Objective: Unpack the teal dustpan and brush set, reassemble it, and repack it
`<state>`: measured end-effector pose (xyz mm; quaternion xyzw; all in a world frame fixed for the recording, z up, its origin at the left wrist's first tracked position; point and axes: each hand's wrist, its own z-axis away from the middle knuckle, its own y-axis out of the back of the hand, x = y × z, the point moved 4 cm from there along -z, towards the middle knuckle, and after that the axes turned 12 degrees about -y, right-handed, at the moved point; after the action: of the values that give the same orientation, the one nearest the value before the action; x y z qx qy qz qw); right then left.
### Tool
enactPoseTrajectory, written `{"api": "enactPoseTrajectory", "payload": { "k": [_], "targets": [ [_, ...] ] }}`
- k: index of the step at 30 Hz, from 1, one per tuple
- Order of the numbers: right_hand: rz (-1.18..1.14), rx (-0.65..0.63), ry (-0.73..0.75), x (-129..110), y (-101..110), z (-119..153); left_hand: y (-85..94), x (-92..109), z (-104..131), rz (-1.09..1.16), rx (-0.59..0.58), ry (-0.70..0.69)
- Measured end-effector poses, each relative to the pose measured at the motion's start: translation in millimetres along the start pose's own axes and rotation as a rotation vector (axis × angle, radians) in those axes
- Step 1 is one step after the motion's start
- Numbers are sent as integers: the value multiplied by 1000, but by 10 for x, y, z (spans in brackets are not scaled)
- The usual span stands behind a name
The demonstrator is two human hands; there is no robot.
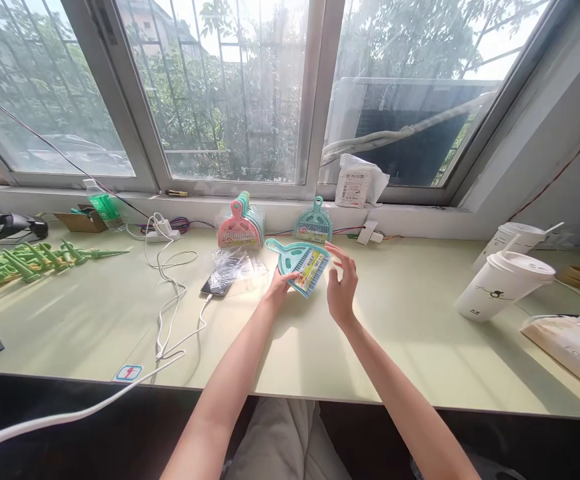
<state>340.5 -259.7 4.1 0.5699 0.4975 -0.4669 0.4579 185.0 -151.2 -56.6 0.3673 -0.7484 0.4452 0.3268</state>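
Observation:
A teal dustpan with a small brush and a printed label (311, 268) is held tilted above the table, its handle pointing up and left. My left hand (283, 281) grips its lower left side. At its right edge my right hand (343, 280) is raised with fingers apart, holding nothing. Behind, against the window ledge, stand a pink dustpan (239, 227) with several teal ones stacked behind it in clear wrap, and another teal dustpan (314, 223) to the right.
A phone (217, 280) lies under clear plastic film (240, 262), with white cables (170, 307) beside it. Green pieces (25, 260) and a green bottle (103, 203) are left. White cups (505, 285) and a tissue pack (570, 347) stand right; a wrapped box (357, 183) sits on the ledge.

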Motion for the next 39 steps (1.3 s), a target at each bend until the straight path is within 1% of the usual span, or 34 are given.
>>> {"api": "enactPoseTrajectory", "payload": {
  "k": [2, 4, 6, 8, 10, 12, 15, 19, 21, 22, 23, 24, 27, 28, 29, 30, 31, 32, 34, 36, 37, 39],
  "targets": [
    [-18, 62, -16, 93, -59, -259, -28, 30, 0, 40, 49, -6],
    [-125, 109, -110, 286, -77, -450, -79, 34, 2, 70, 45, 10],
    [-296, 53, -215, 512, -101, -560, -124, 20, 6, 75, 26, 26],
    [-438, -1, -271, 689, -108, -599, -147, -3, 11, 59, 20, 37],
    [-506, 12, -299, 794, -86, -598, -153, -22, 16, 32, 21, 46],
    [-533, 20, -320, 833, -69, -587, -148, -29, 18, 3, 25, 53],
    [-538, 0, -332, 814, -68, -578, -136, -23, 18, -43, 23, 78],
    [-507, 7, -323, 785, -52, -585, -131, 2, -5, -101, -27, 63],
    [-507, 6, -301, 780, -31, -598, -120, 18, -27, -177, -63, 58],
    [-513, 11, -292, 782, -14, -607, -98, 37, -40, -242, -53, 55],
    [-520, 25, -288, 787, 7, -615, -59, 76, -55, -330, -12, 31],
    [-526, 43, -287, 796, 30, -622, -5, 143, -69, -444, 59, -22],
    [-534, 70, -286, 812, 83, -634, 201, 467, -52, -934, 378, -253],
    [-533, 66, -282, 810, 91, -632, 267, 573, -29, -1112, 470, -301],
    [-531, 58, -278, 805, 93, -629, 334, 657, -8, -1275, 535, -318],
    [-528, 52, -276, 799, 92, -623, 404, 716, 8, -1414, 573, -310],
    [-522, 46, -278, 792, 87, -615, 477, 750, 19, -1524, 587, -285],
    [-515, 42, -284, 787, 80, -608, 550, 756, 25, -1601, 573, -248],
    [-498, 34, -299, 785, 59, -595, 684, 693, 20, -1658, 477, -139],
    [-478, 24, -314, 799, 38, -592, 768, 572, 10, -1606, 347, -36],
    [-469, 25, -322, 813, 33, -594, 782, 510, 5, -1554, 289, -11],
    [-455, 34, -338, 849, 31, -606, 760, 411, -4, -1455, 203, -18]
  ]
}}
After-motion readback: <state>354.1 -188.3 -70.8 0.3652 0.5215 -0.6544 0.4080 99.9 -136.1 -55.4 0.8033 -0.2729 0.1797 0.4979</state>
